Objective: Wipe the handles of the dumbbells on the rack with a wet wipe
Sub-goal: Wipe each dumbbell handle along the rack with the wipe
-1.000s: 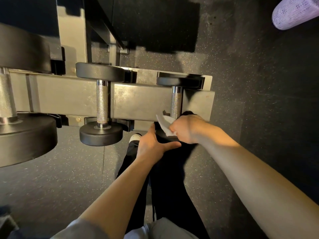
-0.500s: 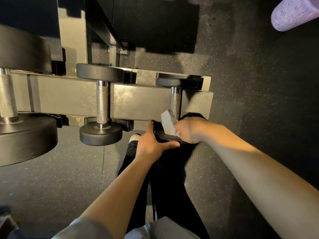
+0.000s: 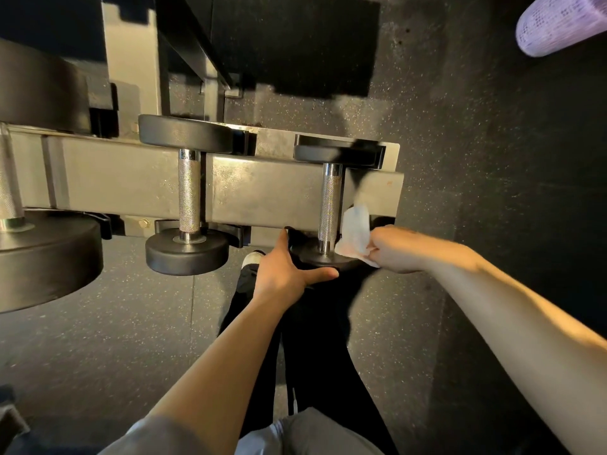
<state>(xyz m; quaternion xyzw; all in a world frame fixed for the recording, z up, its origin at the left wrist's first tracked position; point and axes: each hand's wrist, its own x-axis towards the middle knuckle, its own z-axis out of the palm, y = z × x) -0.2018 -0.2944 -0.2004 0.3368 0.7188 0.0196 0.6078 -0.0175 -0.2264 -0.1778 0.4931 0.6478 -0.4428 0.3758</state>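
Head view, looking down on a dumbbell rack (image 3: 269,192) at floor level. Right hand (image 3: 395,249) is closed in a fist that pinches a crumpled white wet wipe (image 3: 354,236); the wipe stands up just beside the lower right side of the knurled handle (image 3: 330,205) of the smallest dumbbell, and whether it touches the metal cannot be told. Left hand (image 3: 284,269) cups the near edge of that dumbbell's front weight plate (image 3: 323,259), thumb stretched along the rim and fingers reaching up its left side, apparently steadying it. This dumbbell sits at the right end of the rack, its rear plate (image 3: 335,152) resting behind the grey crossbeam. To its left lies a medium dumbbell with a bare handle (image 3: 189,192), and at the far left edge a large dumbbell shows part of its handle (image 3: 8,192) and a broad front plate (image 3: 42,254). Beyond the rack are speckled rubber flooring (image 3: 460,159) and, in the upper right corner, a purple foam roller (image 3: 558,24). Judged from this arrangement, work is confined to the rightmost handle; no moisture or sheen distinguishes wiped from unwiped metal, so its completion cannot be confirmed. Neither of the other two visible handles has a hand or wipe near it, and both probably remain to be cleaned.
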